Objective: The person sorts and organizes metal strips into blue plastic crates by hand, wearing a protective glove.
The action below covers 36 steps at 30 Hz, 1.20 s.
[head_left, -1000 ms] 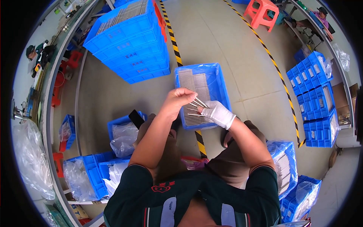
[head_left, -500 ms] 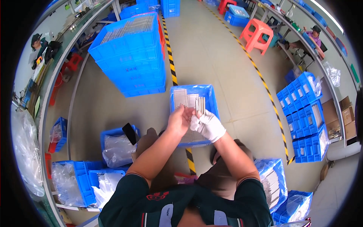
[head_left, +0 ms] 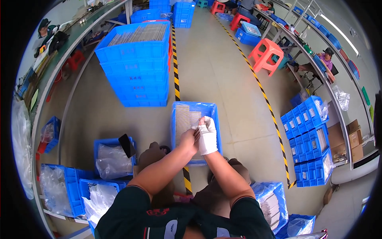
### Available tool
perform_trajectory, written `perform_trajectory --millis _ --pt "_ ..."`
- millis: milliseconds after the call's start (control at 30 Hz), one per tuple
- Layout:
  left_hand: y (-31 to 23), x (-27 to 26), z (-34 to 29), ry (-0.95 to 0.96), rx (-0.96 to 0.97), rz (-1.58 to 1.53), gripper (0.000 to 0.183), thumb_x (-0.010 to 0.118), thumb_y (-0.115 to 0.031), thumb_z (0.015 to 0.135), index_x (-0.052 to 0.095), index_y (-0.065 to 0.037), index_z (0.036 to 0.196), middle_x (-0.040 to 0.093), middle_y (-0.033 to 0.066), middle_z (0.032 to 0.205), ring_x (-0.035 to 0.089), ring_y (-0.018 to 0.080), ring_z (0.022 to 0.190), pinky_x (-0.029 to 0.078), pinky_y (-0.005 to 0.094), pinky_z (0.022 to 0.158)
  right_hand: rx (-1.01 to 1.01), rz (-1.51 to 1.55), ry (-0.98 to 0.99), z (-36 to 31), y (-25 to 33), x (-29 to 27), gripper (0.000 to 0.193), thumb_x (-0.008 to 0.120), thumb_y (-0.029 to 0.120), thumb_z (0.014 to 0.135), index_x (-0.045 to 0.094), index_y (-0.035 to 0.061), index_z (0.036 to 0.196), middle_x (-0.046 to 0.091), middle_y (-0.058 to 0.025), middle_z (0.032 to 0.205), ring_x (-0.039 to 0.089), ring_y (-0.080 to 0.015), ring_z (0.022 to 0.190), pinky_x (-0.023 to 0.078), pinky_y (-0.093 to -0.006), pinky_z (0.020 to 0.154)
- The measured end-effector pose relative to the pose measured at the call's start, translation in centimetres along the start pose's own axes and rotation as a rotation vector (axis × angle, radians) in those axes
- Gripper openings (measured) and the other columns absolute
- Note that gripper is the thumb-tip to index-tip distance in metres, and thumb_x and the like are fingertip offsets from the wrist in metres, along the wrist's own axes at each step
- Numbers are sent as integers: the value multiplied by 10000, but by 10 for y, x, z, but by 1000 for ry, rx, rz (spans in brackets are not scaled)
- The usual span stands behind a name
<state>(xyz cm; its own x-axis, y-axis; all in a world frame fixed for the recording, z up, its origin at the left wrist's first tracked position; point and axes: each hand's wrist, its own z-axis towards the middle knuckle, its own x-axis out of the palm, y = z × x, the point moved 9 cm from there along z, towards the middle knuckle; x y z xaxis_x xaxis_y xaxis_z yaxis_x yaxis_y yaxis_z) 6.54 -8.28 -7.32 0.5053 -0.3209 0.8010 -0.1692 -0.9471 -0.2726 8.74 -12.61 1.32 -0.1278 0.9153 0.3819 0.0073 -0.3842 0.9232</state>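
Observation:
Both hands meet above a blue crate [head_left: 220,137] lined with clear plastic. Rows of slim silvery metal rods [head_left: 183,119] lie packed inside it. My left hand [head_left: 189,139] is bare, its fingers closed at the left of the small bundle of metal rods [head_left: 196,134]. My right hand [head_left: 208,139] wears a white glove with bare fingertips and is closed around the same bundle, its back turned up. Most of the bundle is hidden between the hands; only a narrow part shows.
A tall stack of blue crates [head_left: 135,77] stands ahead on the left. More crates [head_left: 306,139] are stacked at right, with a rod-filled crate [head_left: 272,207] near my right knee. Bagged crates [head_left: 113,159] and a dark phone [head_left: 127,145] are at left. A red stool [head_left: 266,55] stands farther off.
The rods stood upright and plainly visible in my gloved right hand; now that hand has turned over them and hides most. My left hand has come closer against it. The whole view has shifted slightly.

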Motion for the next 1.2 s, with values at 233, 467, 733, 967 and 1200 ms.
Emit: perform_trajectory --millis 233,467,733,967,1200 --pt "-28 -19 18 -13 351 496 196 439 -195 874 534 -24 865 587 47 779 548 180 624 443 295 571 -126 -332 -93 -3 6 -17 114 496 149 869 484 40 899 522 -27 757 479 -95 672 414 -236 615" --pt "-107 44 -46 -60 939 1371 268 514 -246 844 487 17 801 550 204 734 548 335 680 417 381 609 421 -486 311 -16 -4 -16 210 538 228 843 550 19 839 585 -76 653 547 -118 523 428 -214 458" --pt "-77 65 -57 266 716 1673 240 512 -223 850 467 8 801 528 143 661 531 251 596 415 351 557 879 48 579 -70 -50 15 220 574 256 818 497 67 898 511 -20 661 416 -75 445 284 -186 375" --pt "-114 38 -46 85 790 1228 203 491 -218 862 510 -31 784 526 93 633 489 192 555 379 280 502 761 -40 510 -57 -38 7 213 487 204 868 508 11 955 459 -5 647 319 -56 456 216 -174 378" --pt "-89 18 -41 196 254 560 187 568 -209 830 569 -25 795 496 9 646 410 69 534 355 210 495 619 -54 356 -36 -16 -8 211 495 190 865 528 7 965 482 -4 661 324 -43 455 221 -166 389"
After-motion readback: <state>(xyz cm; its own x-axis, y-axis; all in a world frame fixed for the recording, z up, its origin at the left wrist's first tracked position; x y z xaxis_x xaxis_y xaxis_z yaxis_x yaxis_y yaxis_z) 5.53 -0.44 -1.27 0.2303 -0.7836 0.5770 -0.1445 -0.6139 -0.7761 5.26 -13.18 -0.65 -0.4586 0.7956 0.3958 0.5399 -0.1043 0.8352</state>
